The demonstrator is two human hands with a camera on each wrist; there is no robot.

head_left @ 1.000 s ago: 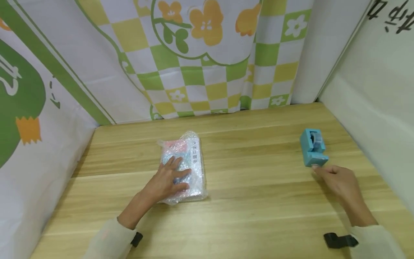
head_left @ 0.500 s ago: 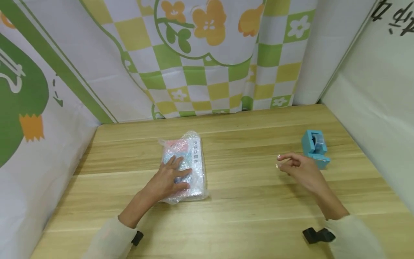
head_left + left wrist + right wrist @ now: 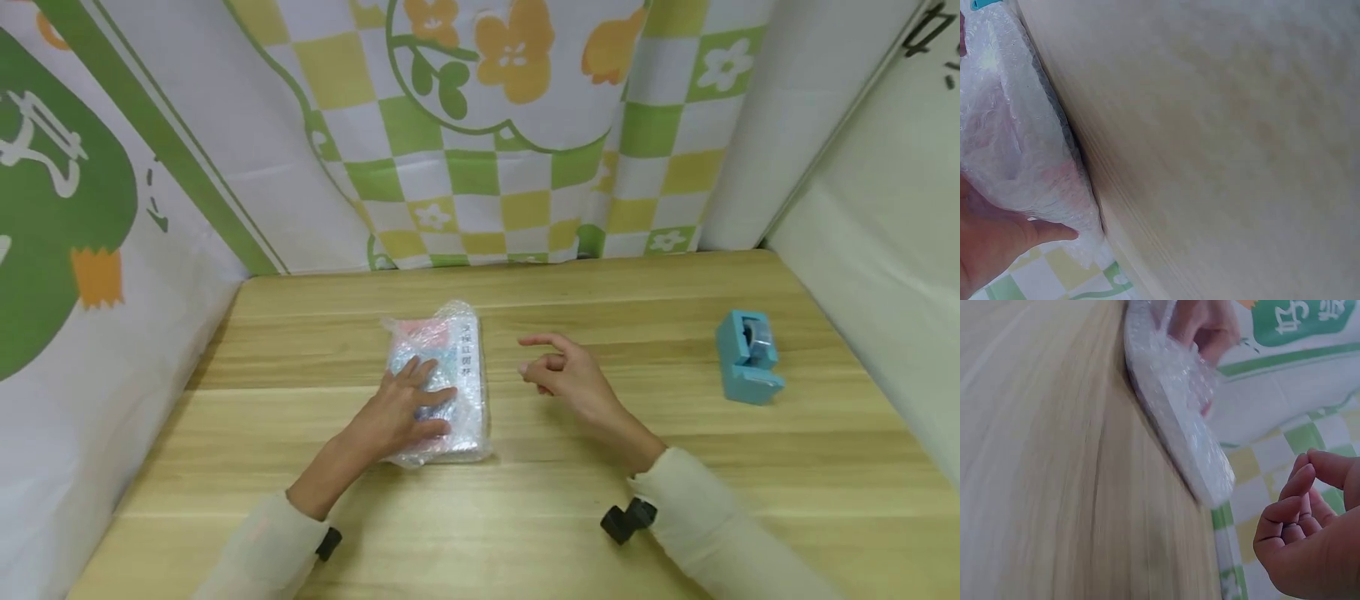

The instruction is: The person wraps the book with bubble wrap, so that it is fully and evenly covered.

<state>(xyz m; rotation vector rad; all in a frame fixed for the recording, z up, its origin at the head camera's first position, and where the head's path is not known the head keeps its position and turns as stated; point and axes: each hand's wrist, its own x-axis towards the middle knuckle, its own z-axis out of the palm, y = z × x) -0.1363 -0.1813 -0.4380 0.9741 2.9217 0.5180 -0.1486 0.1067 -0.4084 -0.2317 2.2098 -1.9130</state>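
Observation:
A book in bubble wrap (image 3: 472, 400), pink and blue with a white strip of printed characters, lies on the wooden table. My left hand (image 3: 401, 408) rests on top of it with spread fingers, holding the loose wrap flat. To the book's right, my right hand (image 3: 573, 379) hovers, index finger and thumb forward and the other fingers curled. A small shiny bit of clear tape (image 3: 523, 367) shows at its thumb tip; most of the piece is too transparent to make out. In the right wrist view the thumb and fingertips (image 3: 1310, 456) come close together.
A blue tape dispenser (image 3: 750, 358) with a roll of clear tape stands on the right of the table. A checked, flowered cloth (image 3: 510, 179) hangs behind the table (image 3: 600, 517), and pale sheets wall off both sides.
My right hand has left the tape dispenser with a piece of clear tape and moved left, close to the book. The left hand stays on the wrap. The head view has shifted slightly.

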